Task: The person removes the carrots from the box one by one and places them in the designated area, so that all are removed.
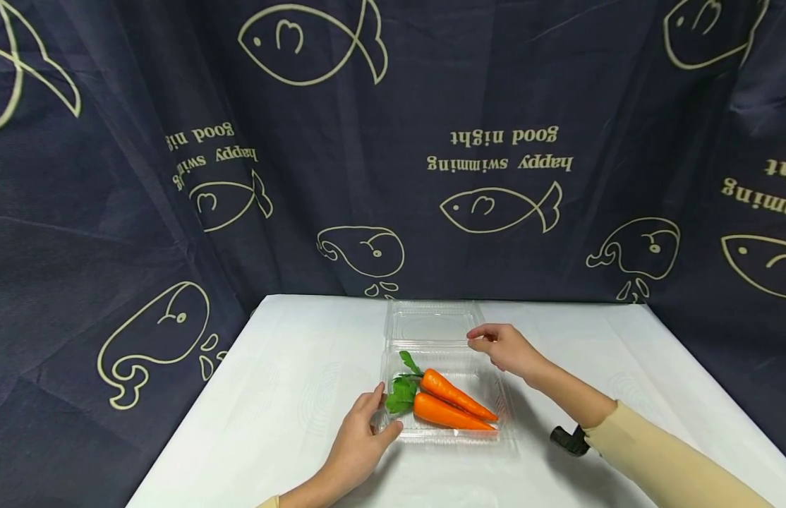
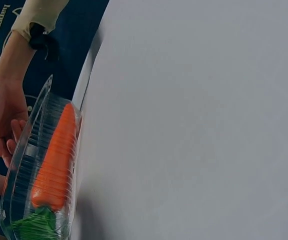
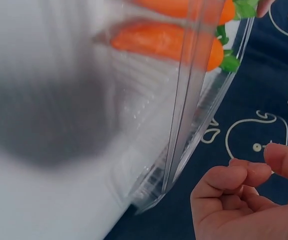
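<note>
Two orange carrots (image 1: pixel 456 395) with green leafy tops (image 1: pixel 402 395) lie side by side in the base (image 1: pixel 485 377) of a clear plastic clamshell box. Its lid (image 1: pixel 431 326) lies folded back behind the base. At the box's left front corner, my left hand (image 1: pixel 358 437) touches the side, fingers extended and thumb apart. My right hand (image 1: pixel 507 349) hovers by the right end of the hinge, holding nothing. In the right wrist view its fingers (image 3: pixel 224 182) are loosely curled, away from the box wall.
The box stands on a white-covered table (image 1: pixel 291 353). A dark blue curtain (image 1: pixel 393 155) with fish drawings closes off the back and sides. A black device (image 1: pixel 569 441) hangs at the right wrist, by the beige sleeve (image 1: pixel 660 451).
</note>
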The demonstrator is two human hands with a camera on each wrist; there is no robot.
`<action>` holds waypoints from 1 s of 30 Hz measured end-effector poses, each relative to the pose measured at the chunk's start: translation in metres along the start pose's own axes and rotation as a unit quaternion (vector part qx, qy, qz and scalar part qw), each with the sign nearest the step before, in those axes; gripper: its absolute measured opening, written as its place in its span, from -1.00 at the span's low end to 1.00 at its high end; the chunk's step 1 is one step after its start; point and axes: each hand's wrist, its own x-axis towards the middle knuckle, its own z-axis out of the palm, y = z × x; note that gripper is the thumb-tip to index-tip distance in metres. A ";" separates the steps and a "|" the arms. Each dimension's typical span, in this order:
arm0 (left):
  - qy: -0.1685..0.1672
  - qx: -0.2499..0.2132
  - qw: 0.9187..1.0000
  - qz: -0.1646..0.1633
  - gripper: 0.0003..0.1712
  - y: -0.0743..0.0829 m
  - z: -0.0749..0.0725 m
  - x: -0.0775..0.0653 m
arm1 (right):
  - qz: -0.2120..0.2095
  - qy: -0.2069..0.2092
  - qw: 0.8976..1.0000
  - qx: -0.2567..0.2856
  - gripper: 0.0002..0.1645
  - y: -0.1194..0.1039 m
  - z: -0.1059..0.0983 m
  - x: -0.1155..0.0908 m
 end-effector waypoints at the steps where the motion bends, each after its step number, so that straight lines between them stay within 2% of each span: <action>1: 0.001 0.000 1.000 0.001 -0.12 0.000 0.000 0.000 | 0.001 -0.001 1.000 0.003 -0.61 0.000 0.001 -0.001; 10: 0.007 0.008 1.000 -0.001 -0.13 0.000 0.001 0.000 | -0.009 -0.022 1.000 0.013 -0.60 -0.005 0.013 -0.012; 21: 0.004 0.004 1.000 -0.004 -0.12 0.001 0.001 0.000 | 0.013 -0.051 0.998 0.033 -0.59 -0.002 0.028 -0.019; 30: 0.007 0.009 1.000 -0.003 -0.13 0.002 0.002 -0.001 | 0.002 -0.074 0.996 0.040 -0.54 -0.001 0.042 -0.030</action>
